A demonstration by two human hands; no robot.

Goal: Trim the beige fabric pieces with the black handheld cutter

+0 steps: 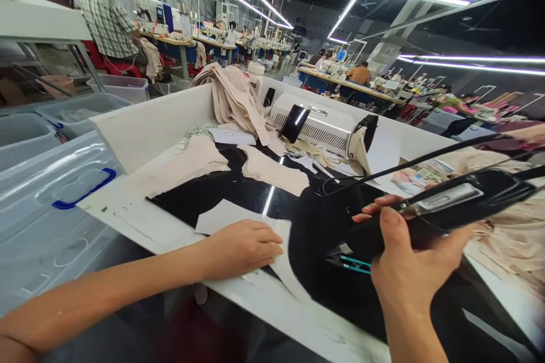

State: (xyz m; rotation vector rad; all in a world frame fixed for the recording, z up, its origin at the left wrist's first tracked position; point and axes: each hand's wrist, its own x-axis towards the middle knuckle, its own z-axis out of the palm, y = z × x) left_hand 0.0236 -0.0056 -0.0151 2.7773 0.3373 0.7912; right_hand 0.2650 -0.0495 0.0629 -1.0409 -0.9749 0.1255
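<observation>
My left hand (244, 247) lies flat, palm down, on a white curved pattern piece (221, 216) at the near edge of the black tabletop (336, 306). My right hand (411, 266) grips a black corded hand tool (460, 201) with a silver plate on its side. The tool is raised above the table, and its exact kind is unclear. Just below it, partly behind my right hand, are thread snips with teal handles (356, 265). Stacks of pale beige fabric pieces, one at the left (193, 164) and one in the middle (275, 170), lie beyond my left hand.
A white vented machine (317, 119) stands at the back with a phone (295, 123) against it. Beige cloth (234, 93) drapes over the rear wall; more fabric (511, 232) is heaped at right. Clear plastic bins (38, 198) stand at left. A seated person (106, 17) works beyond.
</observation>
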